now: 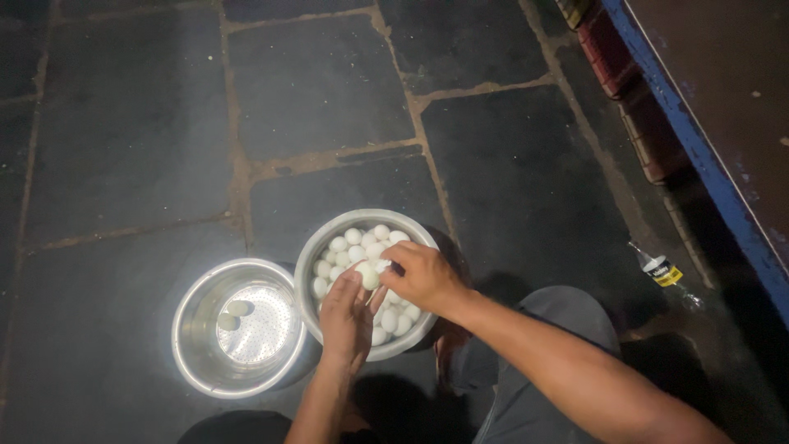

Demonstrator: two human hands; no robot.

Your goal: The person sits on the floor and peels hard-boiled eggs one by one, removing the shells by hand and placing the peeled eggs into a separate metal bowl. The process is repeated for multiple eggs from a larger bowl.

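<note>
Head view: both hands, left hand (345, 316) and right hand (423, 275), pinch one smooth white egg (369, 278) over an egg-filled steel bowl (329, 230); the strainer bowl (197, 304) holds two.

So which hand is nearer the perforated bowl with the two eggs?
Left. The left hand is over the full egg bowl's near edge, beside the perforated bowl; the right hand is farther across.

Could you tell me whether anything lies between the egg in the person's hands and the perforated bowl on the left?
Nothing visible does. Both hands hold the egg over the bowl of eggs; the perforated bowl sits right beside it, rims nearly touching, with two eggs already inside.
</note>
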